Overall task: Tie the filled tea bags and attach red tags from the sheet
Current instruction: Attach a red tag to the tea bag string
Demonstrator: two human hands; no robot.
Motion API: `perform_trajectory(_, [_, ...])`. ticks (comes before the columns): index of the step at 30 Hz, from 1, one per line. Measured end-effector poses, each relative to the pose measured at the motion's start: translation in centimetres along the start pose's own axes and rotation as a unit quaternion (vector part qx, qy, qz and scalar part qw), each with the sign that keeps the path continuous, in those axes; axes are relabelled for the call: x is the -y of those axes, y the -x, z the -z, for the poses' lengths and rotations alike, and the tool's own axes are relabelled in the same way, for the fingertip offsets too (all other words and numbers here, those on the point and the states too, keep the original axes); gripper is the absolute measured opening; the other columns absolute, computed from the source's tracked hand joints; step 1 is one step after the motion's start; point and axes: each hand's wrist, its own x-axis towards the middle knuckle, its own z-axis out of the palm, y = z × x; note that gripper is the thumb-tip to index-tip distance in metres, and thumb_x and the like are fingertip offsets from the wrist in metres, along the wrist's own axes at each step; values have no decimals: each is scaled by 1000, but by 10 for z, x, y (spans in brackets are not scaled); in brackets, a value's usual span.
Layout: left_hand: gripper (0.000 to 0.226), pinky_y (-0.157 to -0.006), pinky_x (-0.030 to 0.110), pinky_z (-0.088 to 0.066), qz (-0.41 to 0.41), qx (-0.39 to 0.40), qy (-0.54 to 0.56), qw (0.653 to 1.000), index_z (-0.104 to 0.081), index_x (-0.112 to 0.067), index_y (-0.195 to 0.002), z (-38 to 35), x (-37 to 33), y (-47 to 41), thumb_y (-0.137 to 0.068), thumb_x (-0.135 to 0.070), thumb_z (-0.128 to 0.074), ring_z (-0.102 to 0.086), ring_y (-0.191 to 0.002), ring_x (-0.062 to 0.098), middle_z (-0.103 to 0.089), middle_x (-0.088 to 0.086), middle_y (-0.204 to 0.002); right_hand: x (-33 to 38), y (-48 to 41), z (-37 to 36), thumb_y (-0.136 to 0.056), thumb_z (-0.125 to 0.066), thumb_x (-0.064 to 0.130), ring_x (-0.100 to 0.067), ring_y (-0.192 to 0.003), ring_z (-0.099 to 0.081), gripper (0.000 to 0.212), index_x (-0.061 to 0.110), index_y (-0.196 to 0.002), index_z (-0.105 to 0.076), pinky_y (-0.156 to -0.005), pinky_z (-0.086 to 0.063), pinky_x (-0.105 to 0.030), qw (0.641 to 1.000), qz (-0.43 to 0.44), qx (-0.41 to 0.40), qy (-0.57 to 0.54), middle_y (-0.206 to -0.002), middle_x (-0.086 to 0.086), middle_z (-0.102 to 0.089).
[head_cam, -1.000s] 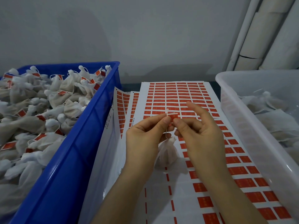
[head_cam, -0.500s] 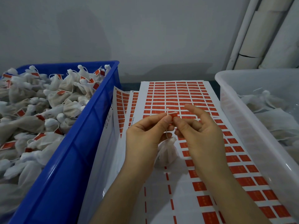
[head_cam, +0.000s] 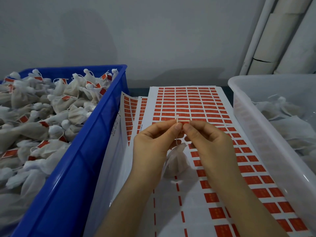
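Both hands, left hand (head_cam: pixel 150 142) and right hand (head_cam: pixel 210 142), pinch a red tag (head_cam: pixel 185 121) onto the tea bag (head_cam: pixel 177 159) string; blue crate (head_cam: pixel 82 159) holds many finished, clear bin (head_cam: pixel 242 117) untagged ones.

One head-worn wide-angle view looks forward and down from close above the bench, facing a grey wall (head_cam: pixel 153 40). The hands (head_cam: pixel 181 144) sit near centre, forearms entering from the bottom edge. A blue crate (head_cam: pixel 89 151) fills the left side, a clear bin (head_cam: pixel 253 134) the right, both cropped.
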Motion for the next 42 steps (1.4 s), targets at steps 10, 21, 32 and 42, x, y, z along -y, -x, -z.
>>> perform_trajectory(10, [26, -76, 30, -57, -7, -1, -12, 1000, -72, -26, -83, -1, 1, 1, -62, -40, -66, -70, -87, 15, -74, -8, -87, 1, 3, -2, -69, -53, 51, 21, -83, -54, 10, 46, -77, -56, -58, -37, 5, 998, 36, -41, 15, -74, 47, -55])
perform_trajectory(21, [11, -63, 3, -47, -102, -8, -157, 982, -61, -31, -77, -2, 12, 2, -85, -24, -63, -62, -85, -7, -66, -27, -81, 2, 9, -6, -74, -51, 45, 20, -85, -54, 5, 43, -77, -54, -63, -37, 5, 995, 80, -37, 53, -70, 35, -59])
perform_trajectory(32, [11, -58, 2, -45, -89, -53, -102, 989, -65, -32, -78, -2, 11, -2, -86, -24, -64, -62, -84, -9, -67, -27, -79, -1, 6, -10, -69, -49, 56, 3, -81, -62, 20, 48, -86, -54, -69, -45, 0, 999, 28, -11, 32, -84, 33, -60])
perform_trajectory(42, [13, -67, 11, -53, -87, -39, -116, 989, -60, -27, -79, 7, 12, -6, -89, -17, -60, -64, -86, -3, -68, -18, -85, -6, 6, -15, -71, -39, 61, 8, -80, -55, 27, 49, -94, -47, -61, -41, 2, 993, 28, 64, 93, -92, 31, -52])
